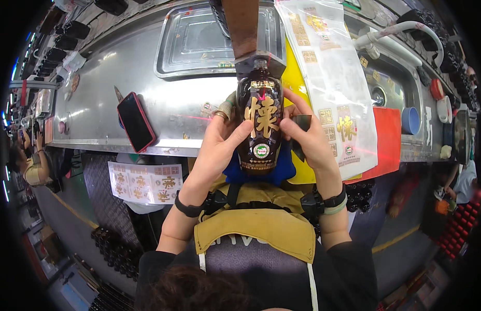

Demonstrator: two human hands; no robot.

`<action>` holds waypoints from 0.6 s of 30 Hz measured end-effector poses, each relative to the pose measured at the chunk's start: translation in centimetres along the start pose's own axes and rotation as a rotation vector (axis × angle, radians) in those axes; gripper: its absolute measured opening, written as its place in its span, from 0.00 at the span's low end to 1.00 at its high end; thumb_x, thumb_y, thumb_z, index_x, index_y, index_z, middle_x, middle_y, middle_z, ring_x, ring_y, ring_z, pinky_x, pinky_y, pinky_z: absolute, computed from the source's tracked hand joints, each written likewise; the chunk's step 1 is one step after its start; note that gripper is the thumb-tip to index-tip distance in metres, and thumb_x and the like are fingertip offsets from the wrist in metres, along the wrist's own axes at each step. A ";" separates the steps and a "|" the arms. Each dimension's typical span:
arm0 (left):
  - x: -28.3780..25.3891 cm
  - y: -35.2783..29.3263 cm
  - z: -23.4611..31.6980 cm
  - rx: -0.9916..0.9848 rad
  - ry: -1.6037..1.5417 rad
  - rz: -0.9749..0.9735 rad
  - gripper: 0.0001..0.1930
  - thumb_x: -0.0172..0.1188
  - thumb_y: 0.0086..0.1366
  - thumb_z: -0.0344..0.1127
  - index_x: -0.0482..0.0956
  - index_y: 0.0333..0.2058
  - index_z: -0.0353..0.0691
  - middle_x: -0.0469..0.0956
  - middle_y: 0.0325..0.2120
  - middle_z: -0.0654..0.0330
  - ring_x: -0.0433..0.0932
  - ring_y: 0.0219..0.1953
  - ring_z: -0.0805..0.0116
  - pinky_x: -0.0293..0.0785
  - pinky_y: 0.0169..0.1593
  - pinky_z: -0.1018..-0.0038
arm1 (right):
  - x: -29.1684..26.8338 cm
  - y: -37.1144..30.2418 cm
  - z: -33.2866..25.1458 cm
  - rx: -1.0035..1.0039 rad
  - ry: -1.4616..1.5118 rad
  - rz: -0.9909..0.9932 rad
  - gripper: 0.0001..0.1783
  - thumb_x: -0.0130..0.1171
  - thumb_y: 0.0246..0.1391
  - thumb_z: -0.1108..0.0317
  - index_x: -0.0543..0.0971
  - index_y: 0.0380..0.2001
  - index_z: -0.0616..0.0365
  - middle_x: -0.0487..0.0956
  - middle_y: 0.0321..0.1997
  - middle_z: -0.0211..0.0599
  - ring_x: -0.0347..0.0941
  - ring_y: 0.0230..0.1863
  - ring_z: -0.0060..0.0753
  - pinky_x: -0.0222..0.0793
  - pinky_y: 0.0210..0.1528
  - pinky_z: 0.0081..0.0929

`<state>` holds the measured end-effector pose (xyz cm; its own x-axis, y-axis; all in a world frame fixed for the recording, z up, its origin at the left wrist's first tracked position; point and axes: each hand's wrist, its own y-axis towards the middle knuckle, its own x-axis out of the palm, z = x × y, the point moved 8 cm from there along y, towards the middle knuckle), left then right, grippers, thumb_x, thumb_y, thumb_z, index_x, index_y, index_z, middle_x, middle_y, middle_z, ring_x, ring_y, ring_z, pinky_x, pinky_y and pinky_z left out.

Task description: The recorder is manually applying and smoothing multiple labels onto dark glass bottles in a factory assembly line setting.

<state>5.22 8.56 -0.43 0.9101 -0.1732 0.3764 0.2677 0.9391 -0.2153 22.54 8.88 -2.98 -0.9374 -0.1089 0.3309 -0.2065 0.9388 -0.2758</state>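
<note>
Held the dark, gold-marked bottle [259, 142] by its sides between curled left hand [220, 139] and curled right hand [314, 137], on the near side of the metal tray [194, 45], with its neck toward that tray. Had a small, unclear dark piece [301, 122] at the right hand. Had a red-edged phone [135, 123] on the tray's near left and printed sheets [331, 96] on the tray's right.

Dark brown bottle [260, 139] with gold characters [263, 118], red-edged black phone [136, 123], blue cup [410, 121]

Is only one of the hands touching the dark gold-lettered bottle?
No, the left hand and right hand both touch the gold-lettered bottle, one from each side.
</note>
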 end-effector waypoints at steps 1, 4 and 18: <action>0.0 0.0 0.0 -0.003 0.008 0.003 0.35 0.60 0.72 0.31 0.54 0.71 0.29 0.66 0.66 0.52 0.65 0.67 0.65 0.60 0.71 0.68 | 0.2 -0.1 -0.3 -0.038 -0.121 -0.008 0.39 0.70 0.59 0.67 0.66 0.71 0.57 0.68 0.35 0.20 0.64 0.36 0.13 0.62 0.43 0.14; -0.1 -0.1 -0.1 -0.006 0.022 0.019 0.35 0.61 0.72 0.31 0.54 0.71 0.28 0.66 0.66 0.51 0.65 0.67 0.65 0.60 0.71 0.67 | 0.3 -0.2 -0.2 -0.008 -0.045 0.009 0.43 0.74 0.53 0.68 0.67 0.70 0.56 0.67 0.35 0.18 0.63 0.38 0.13 0.60 0.46 0.13; 0.3 0.0 0.5 0.021 0.116 0.027 0.41 0.67 0.66 0.29 0.52 0.71 0.26 0.67 0.64 0.50 0.68 0.65 0.65 0.66 0.68 0.67 | -3.1 1.3 -6.3 -0.277 -0.413 0.263 0.26 0.56 0.64 0.78 0.66 0.64 0.60 0.73 0.49 0.30 0.72 0.48 0.22 0.68 0.53 0.21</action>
<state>5.31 8.70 0.10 0.9477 -0.1797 0.2639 0.2371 0.9496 -0.2048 26.91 12.47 1.32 -0.9908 0.0740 -0.1135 0.0785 0.9963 -0.0358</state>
